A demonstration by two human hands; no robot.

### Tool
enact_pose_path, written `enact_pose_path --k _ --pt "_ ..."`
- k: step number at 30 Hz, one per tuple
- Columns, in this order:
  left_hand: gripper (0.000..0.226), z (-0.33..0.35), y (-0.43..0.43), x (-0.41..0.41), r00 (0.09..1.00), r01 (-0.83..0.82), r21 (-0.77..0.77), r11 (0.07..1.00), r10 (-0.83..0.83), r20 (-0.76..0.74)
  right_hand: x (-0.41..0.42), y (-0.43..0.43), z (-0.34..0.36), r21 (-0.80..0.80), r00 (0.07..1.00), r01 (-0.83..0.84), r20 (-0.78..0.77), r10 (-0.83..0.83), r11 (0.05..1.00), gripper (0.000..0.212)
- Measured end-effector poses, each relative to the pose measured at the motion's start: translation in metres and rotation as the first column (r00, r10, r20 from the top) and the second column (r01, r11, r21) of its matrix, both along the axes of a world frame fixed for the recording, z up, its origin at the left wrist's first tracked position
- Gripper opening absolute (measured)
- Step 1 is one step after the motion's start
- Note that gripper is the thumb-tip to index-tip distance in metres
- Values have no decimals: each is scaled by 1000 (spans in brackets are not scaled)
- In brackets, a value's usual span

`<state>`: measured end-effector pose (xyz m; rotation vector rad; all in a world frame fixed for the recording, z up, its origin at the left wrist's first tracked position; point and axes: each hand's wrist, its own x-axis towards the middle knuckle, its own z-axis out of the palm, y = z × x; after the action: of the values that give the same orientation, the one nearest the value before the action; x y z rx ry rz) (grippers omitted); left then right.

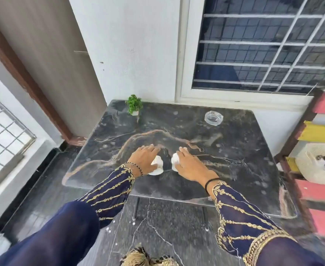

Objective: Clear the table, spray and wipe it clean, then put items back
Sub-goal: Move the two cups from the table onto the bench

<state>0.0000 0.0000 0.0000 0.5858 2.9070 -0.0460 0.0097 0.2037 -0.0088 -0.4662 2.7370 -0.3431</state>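
A dark marble-patterned table (pixel 225 169) fills the middle of the head view. My left hand (pixel 144 159) lies palm down over a small white object (pixel 157 167) near the table's centre. Just to its right, my right hand (pixel 190 166) covers a second white object (pixel 175 160). Both objects are mostly hidden under my fingers, so their shape is unclear. A small green potted plant (pixel 133 104) stands at the far left corner. A clear glass ashtray (pixel 213 117) sits at the far right.
A colourful slatted wooden chair (pixel 319 131) with a white cushion stands against the table's right side. A barred window (pixel 263 45) is behind the table, a door (pixel 48 64) to the left. Dark marble floor (pixel 157 227) lies below.
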Motion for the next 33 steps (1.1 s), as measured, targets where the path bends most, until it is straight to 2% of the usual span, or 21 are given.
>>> enact_pose_path --k 5,12,18,21,22,24,27,33 --pt "68 -29 -8 4 994 -77 8 997 76 78 -5 4 -13 17 1000 17 21 -18 1000 58" --pt "56 -62 -6 -11 999 -53 -59 997 53 2 -26 3 -34 18 998 -32 -47 32 999 60" --pt "51 -69 -9 -32 998 -54 20 998 54 -33 -47 6 -44 132 990 -68 -111 83 989 62" --pt "46 -68 -6 -46 998 -62 83 995 61 13 -60 9 -53 127 984 -62 -157 82 990 59" --pt "41 -67 -4 -51 996 -88 113 990 84 42 -63 10 -55 94 984 -42 -168 57 995 57" --pt "36 -67 3 -61 983 -168 189 968 149 112 -67 17 -58 -87 985 108 -125 -119 990 53" --pt "37 -66 20 -75 959 -246 319 915 183 217 -67 36 -58 -338 918 379 19 -396 861 46" --pt "32 -62 86 -98 948 -216 387 896 97 304 -57 106 -57 -435 802 575 131 -583 693 41"
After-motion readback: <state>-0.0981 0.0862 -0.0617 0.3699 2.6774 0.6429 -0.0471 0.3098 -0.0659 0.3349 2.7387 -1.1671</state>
